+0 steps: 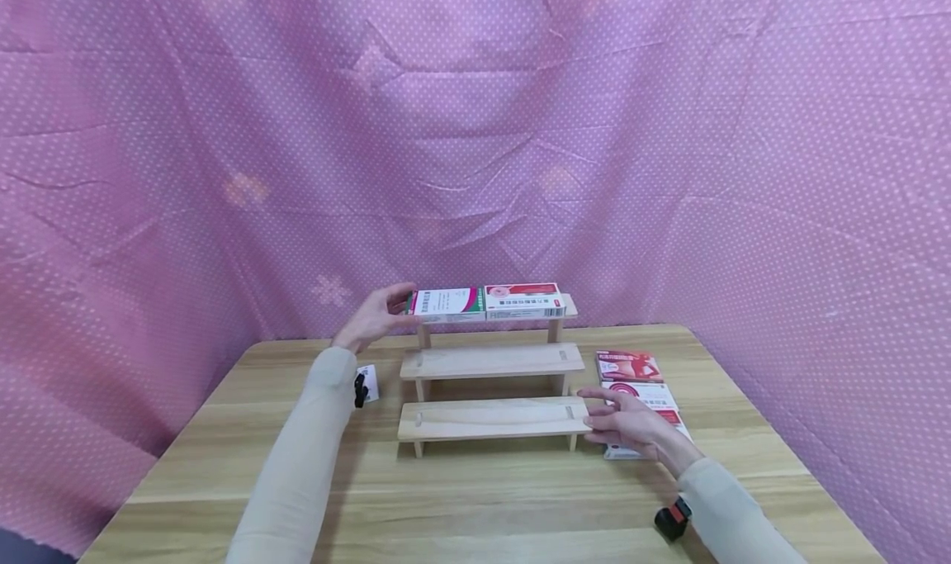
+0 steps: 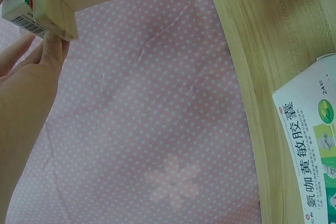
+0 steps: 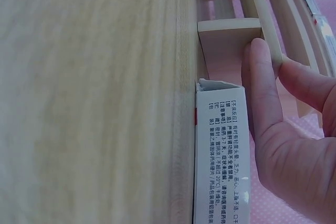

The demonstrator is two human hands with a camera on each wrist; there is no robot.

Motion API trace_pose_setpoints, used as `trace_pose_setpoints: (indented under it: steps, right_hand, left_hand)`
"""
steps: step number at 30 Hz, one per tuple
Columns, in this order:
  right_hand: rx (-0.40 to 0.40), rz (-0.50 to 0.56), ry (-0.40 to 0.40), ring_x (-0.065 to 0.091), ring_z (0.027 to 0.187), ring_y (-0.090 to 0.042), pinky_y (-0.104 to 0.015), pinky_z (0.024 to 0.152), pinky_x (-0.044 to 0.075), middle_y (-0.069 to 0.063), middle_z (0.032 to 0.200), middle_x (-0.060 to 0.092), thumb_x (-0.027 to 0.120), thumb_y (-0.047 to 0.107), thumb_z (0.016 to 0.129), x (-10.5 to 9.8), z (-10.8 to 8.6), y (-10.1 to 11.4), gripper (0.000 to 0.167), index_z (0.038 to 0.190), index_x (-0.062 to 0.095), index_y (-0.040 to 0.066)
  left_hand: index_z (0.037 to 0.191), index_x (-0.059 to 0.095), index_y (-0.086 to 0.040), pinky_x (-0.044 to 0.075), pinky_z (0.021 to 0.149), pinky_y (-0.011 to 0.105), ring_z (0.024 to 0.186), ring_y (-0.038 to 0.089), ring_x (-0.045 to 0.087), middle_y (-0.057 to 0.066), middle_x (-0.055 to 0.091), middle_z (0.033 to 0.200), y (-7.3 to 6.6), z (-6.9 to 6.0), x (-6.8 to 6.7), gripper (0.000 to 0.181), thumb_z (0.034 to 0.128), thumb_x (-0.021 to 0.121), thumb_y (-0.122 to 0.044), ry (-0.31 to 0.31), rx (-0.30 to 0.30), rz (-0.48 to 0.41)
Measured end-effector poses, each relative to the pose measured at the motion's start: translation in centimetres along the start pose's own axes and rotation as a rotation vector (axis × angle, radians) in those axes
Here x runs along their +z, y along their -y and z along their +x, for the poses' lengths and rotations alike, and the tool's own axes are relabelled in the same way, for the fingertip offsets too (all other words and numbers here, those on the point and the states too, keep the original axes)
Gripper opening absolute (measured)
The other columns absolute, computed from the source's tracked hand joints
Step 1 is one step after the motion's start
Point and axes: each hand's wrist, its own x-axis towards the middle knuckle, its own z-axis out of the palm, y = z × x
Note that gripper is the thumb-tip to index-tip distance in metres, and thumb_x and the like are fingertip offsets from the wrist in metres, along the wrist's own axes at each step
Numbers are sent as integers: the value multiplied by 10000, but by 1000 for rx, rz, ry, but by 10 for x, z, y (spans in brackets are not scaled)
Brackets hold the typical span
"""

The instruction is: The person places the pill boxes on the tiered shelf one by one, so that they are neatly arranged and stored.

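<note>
A three-step wooden rack stands on the table. On its top step lie a white, green and magenta medicine box and a red and white medicine box. My left hand grips the top step's left end, beside the green-edged box; in the left wrist view its fingers touch the board's end. At the lowest step's right end, my right hand pinches the board, thumb on one side and fingers beneath. The thumb's contact on the left is partly hidden.
Several medicine boxes lie in a column right of the rack, partly behind my right hand. Another white and green box lies on the table at the left, mostly hidden by my left wrist in the head view. A pink dotted curtain surrounds the table.
</note>
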Motion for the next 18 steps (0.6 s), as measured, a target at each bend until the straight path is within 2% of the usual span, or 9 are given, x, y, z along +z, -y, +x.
trace_pose_setpoints:
  steps: [11,18]
  right_hand:
    - [7,-3,-1,648,981,-180,-394,939,575,-165,1210,545,598,31,948,0,0,1,661,1516,261,-4]
    - [5,2,8,652,987,-180,-390,940,575,-161,1199,554,592,25,950,0,0,0,666,1519,247,-6]
  left_hand:
    - [1511,330,-52,321,1190,479,1421,349,361,184,396,1522,0,-1,0,806,833,763,-94,-3,-4,-17]
    - [1517,305,-37,314,1199,442,1423,353,358,204,336,1556,5,-6,-3,860,808,785,-113,-50,-2,-138]
